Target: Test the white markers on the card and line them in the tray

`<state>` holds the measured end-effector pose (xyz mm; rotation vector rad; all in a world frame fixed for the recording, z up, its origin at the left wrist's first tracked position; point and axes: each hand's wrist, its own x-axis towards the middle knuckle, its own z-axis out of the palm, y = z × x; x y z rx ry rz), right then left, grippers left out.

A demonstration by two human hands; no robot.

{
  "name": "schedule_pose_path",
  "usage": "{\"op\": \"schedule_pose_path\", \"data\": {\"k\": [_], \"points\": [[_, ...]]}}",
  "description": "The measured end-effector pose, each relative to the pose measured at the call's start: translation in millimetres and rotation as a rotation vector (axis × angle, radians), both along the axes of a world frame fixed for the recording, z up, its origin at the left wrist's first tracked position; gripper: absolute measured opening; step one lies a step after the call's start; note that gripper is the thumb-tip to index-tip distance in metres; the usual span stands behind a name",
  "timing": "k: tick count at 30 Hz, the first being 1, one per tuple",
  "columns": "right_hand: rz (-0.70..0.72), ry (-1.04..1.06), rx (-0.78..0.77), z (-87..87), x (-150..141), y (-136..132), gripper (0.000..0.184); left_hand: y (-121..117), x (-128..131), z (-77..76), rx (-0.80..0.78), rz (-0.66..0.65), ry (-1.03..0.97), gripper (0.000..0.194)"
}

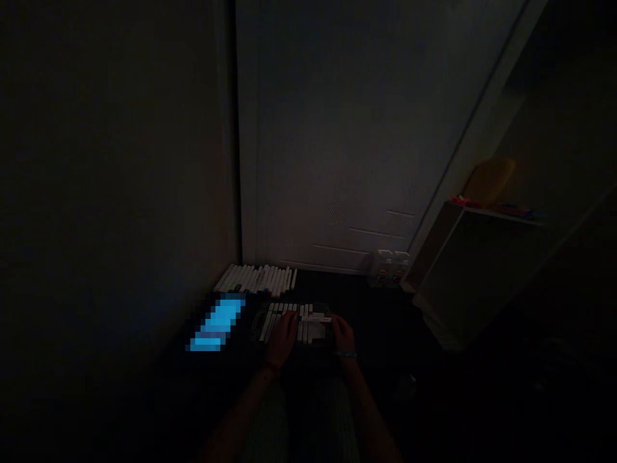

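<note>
Between my two hands a white marker (315, 319) lies sideways, held at both ends. My left hand (283, 337) is closed at its left end, where a bit of blue shows. The fingers of my right hand (342, 334) pinch its right end. Right below is a clear case (256, 331) with several white markers (270, 321) standing in a row in it. Part of that row is hidden by my left hand. Behind the case, a long row of white markers (260, 280) lies side by side on the dark table (380, 334).
A lit screen (219, 323), blurred into blocks, lies left of the case. Two small boxes (389, 269) stand at the back right by a pale panel (337, 161). To the right is a cabinet (463, 270) with a yellow object (490, 180) on top. The room is very dark.
</note>
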<state>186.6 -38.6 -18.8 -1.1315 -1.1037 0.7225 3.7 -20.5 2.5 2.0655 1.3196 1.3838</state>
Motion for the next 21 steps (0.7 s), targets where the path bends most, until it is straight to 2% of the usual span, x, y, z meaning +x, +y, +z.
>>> {"op": "schedule_pose_path", "data": {"k": [21], "points": [[-0.062, -0.061, 0.012, 9.7, -2.2, -6.0, 0.032, -1.7, 0.9, 2.4, 0.030, 0.021, 0.015, 0.021]]}}
